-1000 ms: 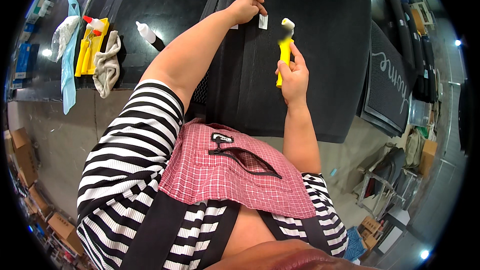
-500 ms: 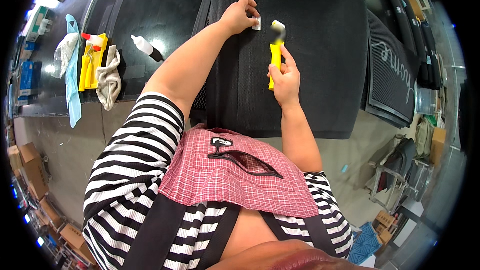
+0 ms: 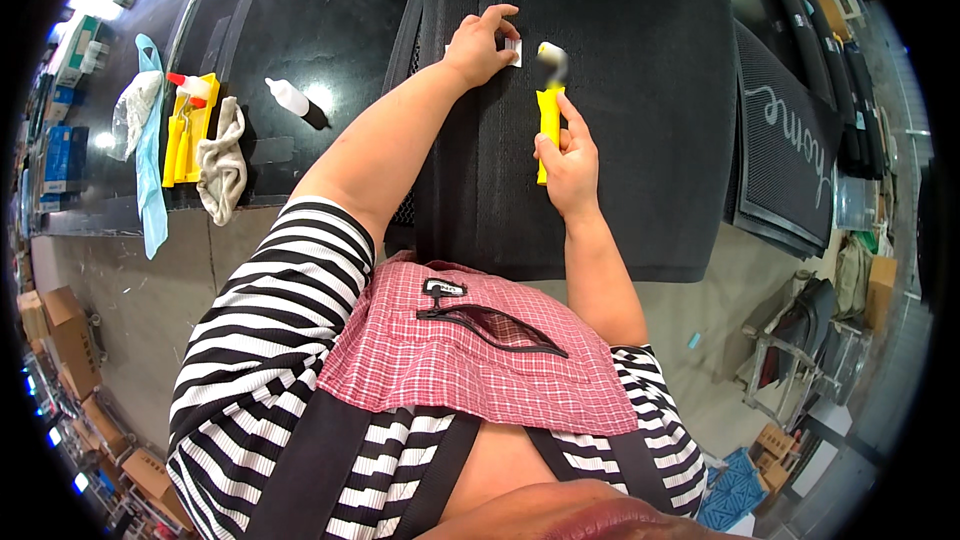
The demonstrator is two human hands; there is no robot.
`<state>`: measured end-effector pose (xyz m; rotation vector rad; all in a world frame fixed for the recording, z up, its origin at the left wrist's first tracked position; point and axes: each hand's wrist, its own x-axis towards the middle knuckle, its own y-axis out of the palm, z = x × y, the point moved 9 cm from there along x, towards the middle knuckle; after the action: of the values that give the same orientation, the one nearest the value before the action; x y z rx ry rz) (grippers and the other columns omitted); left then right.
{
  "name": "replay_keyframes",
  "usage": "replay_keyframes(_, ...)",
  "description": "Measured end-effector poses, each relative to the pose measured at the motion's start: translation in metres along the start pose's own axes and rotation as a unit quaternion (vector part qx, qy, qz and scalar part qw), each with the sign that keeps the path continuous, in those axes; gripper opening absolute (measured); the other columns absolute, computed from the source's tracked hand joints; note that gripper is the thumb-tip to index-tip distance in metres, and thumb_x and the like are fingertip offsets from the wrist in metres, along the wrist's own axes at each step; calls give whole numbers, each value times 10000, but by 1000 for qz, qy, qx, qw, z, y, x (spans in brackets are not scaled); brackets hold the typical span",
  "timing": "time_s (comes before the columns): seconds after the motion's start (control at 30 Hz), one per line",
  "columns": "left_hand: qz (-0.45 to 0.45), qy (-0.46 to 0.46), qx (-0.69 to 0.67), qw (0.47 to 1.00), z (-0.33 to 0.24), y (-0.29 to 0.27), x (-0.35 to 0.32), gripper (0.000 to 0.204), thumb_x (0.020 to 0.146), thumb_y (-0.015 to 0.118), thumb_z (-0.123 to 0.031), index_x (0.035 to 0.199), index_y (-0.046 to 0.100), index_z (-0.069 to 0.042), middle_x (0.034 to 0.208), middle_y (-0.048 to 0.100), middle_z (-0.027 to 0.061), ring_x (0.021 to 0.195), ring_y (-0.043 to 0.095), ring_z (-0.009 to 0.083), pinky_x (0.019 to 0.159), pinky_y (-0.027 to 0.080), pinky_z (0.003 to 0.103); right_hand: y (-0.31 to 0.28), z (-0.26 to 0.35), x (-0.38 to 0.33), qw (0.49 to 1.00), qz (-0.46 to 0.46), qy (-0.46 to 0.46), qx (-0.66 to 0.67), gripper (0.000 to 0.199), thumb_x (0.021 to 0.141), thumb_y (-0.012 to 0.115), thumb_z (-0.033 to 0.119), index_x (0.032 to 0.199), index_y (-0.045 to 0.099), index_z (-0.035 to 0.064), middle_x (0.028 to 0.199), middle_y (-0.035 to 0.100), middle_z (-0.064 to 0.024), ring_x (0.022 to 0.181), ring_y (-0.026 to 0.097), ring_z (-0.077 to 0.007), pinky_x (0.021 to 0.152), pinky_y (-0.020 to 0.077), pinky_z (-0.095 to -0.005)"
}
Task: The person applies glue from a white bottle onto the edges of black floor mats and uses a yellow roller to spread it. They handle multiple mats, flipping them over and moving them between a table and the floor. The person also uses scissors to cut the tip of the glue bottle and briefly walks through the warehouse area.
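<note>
Fingers [image 3: 497, 23] of the left hand [image 3: 478, 48] pinch a small white tag [image 3: 513, 48] flat onto the black mat [image 3: 640, 140]; right hand [image 3: 568, 162] is clenched round a yellow-handled roller [image 3: 548, 105].
Since a second ago the roller head has come down from mid-air to just right of the tag, nearly touching it, so pressing looks about to start. Tag sits at the left fingertips, far end of mat. Squeeze bottle [image 3: 288, 97], rag [image 3: 224, 158] and yellow tools [image 3: 186, 125] lie left on the worktop [image 3: 260, 30].
</note>
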<state>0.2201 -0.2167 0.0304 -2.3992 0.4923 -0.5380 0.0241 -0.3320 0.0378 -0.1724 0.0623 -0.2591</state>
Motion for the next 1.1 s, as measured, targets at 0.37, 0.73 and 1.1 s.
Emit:
replay_keyframes(0.37, 27, -97, 14, 995, -4, 7, 6, 846, 764, 798, -20, 1506, 421, -176, 1228, 683, 70, 1211, 560, 313, 1106, 431, 420, -9, 12, 26, 1000, -3, -17, -23, 577, 932, 636, 126, 1480, 474, 44, 1361, 592, -176, 1075, 659, -219, 948, 526, -309)
replay_keyframes(0.73, -77, 13, 39, 996, -9, -10, -7, 941, 758, 818, -99, 1562, 340, -197, 1391, 517, 147, 1235, 533, 347, 1086, 443, 420, 2, 14, 43, 992, 58, -16, -112, 590, 907, 630, 62, 1481, 499, 36, 948, 672, -61, 781, 604, -102, 735, 480, -249)
replay_keyframes(1.1, -108, 75, 97, 987, -27, -11, -27, 925, 787, 780, -169, 1577, 299, -159, 1409, 488, 179, 1275, 493, 383, 1097, 406, 453, 12, 14, 68, 971, 71, 9, -228, 560, 862, 598, 163, 1407, 574, 40, 1368, 605, -239, 1262, 592, -361, 1076, 446, -376)
